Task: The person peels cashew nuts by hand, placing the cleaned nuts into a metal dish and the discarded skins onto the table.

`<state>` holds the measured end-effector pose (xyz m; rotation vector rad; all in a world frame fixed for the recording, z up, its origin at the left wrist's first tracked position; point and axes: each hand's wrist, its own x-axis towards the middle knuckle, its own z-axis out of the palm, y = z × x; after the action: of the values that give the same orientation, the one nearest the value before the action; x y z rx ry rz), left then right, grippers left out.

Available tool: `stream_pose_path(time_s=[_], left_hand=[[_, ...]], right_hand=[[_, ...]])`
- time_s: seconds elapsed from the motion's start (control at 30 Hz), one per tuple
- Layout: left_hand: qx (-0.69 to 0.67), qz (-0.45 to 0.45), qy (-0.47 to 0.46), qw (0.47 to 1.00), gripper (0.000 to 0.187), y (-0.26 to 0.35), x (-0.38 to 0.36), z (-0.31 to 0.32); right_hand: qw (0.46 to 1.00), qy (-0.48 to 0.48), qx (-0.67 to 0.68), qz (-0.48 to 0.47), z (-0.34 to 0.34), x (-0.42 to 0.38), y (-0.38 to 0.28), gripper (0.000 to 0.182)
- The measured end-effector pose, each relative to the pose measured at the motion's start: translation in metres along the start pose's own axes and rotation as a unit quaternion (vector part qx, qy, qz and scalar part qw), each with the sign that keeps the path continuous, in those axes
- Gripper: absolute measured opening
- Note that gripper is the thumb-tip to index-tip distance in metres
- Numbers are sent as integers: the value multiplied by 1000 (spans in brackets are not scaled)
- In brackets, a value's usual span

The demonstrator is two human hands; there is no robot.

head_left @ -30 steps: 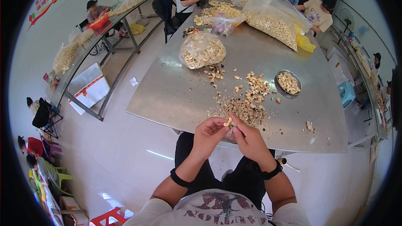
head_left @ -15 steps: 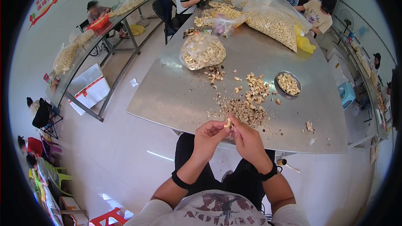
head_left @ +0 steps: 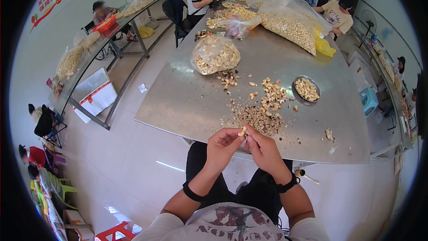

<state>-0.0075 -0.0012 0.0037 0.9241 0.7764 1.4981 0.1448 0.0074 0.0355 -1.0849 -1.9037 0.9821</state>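
Between my fingertips at the table's near edge is a pale cashew nut [head_left: 242, 131]. My left hand [head_left: 224, 146] pinches it from the left, and my right hand [head_left: 264, 148] has its fingers closed against its right side. Just beyond my hands lies a heap of brown skin flakes [head_left: 258, 118]. Behind the heap are loose cashews [head_left: 273, 94], and to their right a round metal dish [head_left: 306, 89] holds more cashews. A clear plastic bag of cashews [head_left: 216, 54] sits farther back on the left.
The metal table [head_left: 178, 102] extends away from me. A large clear bag of cashews [head_left: 290, 27] and a yellow bag [head_left: 324, 44] lie at the far right. Co-workers sit around the far end. A few scraps [head_left: 329, 135] lie at the near right.
The fingers of my right hand have shifted slightly around the cashew, and the nut has turned a little. The rest looks the same.
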Motion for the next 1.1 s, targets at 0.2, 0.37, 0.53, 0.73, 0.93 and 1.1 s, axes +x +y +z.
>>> stream_pose_path(time_s=[0.2,0.37,0.53,0.73,0.93,1.1], left_hand=[[-9,-22,1,1000,20,0,0,-2],[-50,-51,-1,997,17,-2,0,-3],[-97,-78,15,992,17,0,2,-1],[-70,-77,7,995,19,-8,3,-7],[-166,-139,-21,976,18,-5,5,-11],[-183,-160,-4,970,18,-8,7,-14]], right_hand=[[985,68,-120,-103,5,1,6,47],[975,73,-186,-97,5,0,6,46],[995,85,-14,-54,8,1,11,37],[998,25,65,-1,3,3,9,42],[998,20,35,-37,4,2,10,45],[1000,-6,21,-2,4,0,7,49]])
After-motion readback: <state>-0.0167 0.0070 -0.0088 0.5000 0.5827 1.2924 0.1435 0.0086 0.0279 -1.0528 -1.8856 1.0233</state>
